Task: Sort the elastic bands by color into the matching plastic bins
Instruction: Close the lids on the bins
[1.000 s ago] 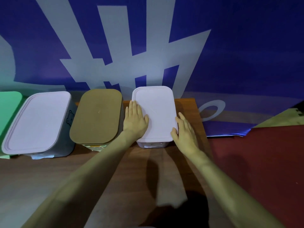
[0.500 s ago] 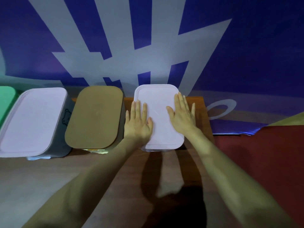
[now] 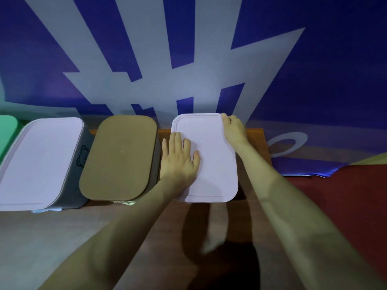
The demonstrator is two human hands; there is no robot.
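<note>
Blue banner [image 3: 314, 80] behind bear-marked bin [image 3: 41, 164]

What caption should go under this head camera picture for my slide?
Left hand rests flat on the pale lilac lid while the right hand grips its far corner, beside a brown-lidded bin.

Left hand [image 3: 180, 162] lies on the rightmost lid [image 3: 213, 170], right hand [image 3: 234, 130] at its far corner.
</note>
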